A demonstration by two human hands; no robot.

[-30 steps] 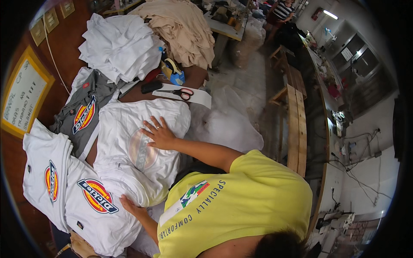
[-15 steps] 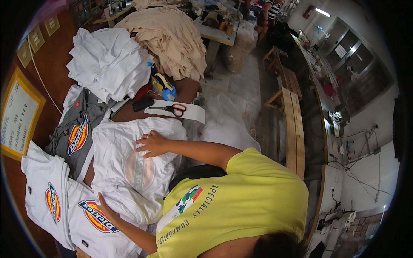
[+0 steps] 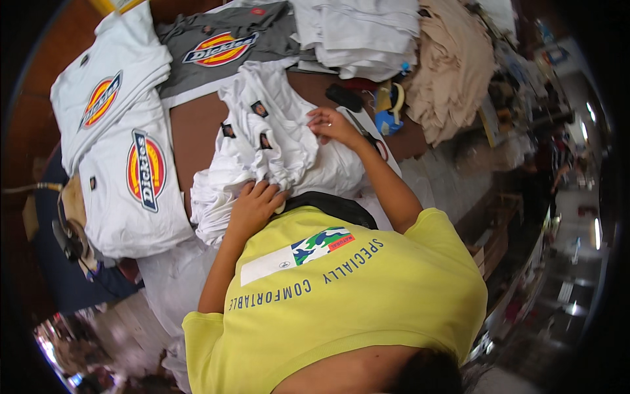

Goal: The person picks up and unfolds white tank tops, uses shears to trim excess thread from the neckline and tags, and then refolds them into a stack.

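Note:
In front of me lies a bunched heap of white T-shirts (image 3: 289,111) with small dark labels at their necks. At the heap's near edge, my left hand (image 3: 259,205) has its fingers curled over the gathered white cloth; its thumb is hidden. My right hand (image 3: 333,126) rests at the heap's right side, its fingers apart and slightly bent against the fabric. To the left are white T-shirts with a large colourful print, one nearer (image 3: 111,210) and one farther (image 3: 105,59). Beyond the heap is a grey T-shirt (image 3: 275,26) with a similar print.
Behind my right forearm, scissors (image 3: 379,146) lie partly hidden on a white strip. A black object (image 3: 344,97) and a blue tape dispenser (image 3: 388,121) stand on the brown table (image 3: 187,131). Stacks of white garments (image 3: 361,39) and beige cloth (image 3: 449,72) rise at the back right.
The view has turned, so the table appears farther round. The white T-shirt that lay spread under my hands is now bunched with neck labels showing. My hands have moved closer together.

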